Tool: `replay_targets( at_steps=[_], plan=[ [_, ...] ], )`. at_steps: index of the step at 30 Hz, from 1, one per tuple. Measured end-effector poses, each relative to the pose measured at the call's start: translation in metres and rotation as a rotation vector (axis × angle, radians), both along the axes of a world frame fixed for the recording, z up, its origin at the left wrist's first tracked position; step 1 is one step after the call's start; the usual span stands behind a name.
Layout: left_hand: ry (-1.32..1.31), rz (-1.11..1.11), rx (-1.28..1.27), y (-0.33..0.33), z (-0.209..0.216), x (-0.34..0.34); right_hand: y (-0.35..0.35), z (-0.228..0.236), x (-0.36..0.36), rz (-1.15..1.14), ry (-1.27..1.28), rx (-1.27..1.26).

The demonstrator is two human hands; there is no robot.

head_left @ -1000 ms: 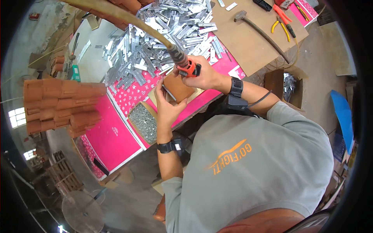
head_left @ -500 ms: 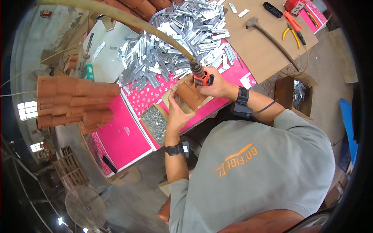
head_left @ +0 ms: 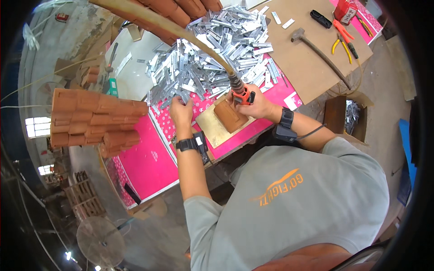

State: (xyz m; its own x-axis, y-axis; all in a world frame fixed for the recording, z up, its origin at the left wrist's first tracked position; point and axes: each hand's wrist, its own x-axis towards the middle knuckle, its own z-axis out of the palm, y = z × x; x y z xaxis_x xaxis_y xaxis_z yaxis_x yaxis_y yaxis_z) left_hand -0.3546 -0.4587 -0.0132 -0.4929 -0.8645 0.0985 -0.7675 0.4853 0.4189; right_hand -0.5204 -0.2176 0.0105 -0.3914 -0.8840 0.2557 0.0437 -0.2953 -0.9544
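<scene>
- Right hand (head_left: 258, 105) grips the red-and-black air tool (head_left: 244, 96) by a terracotta tile (head_left: 231, 117)
- Left hand (head_left: 181, 112), curled beside metal strips (head_left: 239, 45) — cannot tell whether holding one

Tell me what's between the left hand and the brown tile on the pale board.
Head view: patterned pink sheet, then bare pale board up to the tile.

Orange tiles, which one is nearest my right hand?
The lone tile lying on the pale board, by your right hand; the stacked tiles at left are farther off.
</scene>
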Motion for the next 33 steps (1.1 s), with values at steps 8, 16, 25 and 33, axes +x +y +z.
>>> replay_targets(
  at_steps=[8, 16, 25, 33],
  plan=[
    [0.169, -0.032, 0.093, 0.000, -0.028, -0.008, 0.004, -0.001, 0.001, -0.055, -0.033, 0.022],
    [0.582, 0.159, 0.408, -0.009, -0.021, 0.003, -0.001, 0.001, 0.000, 0.005, -0.052, 0.035],
    [1.067, -0.029, 1.146, 0.069, 0.038, -0.021, -0.002, -0.008, 0.000, -0.002, -0.054, 0.059],
    [0.927, -0.214, 0.918, 0.097, 0.033, -0.038, -0.002, -0.001, 0.001, -0.010, -0.035, 0.032]
  ],
)
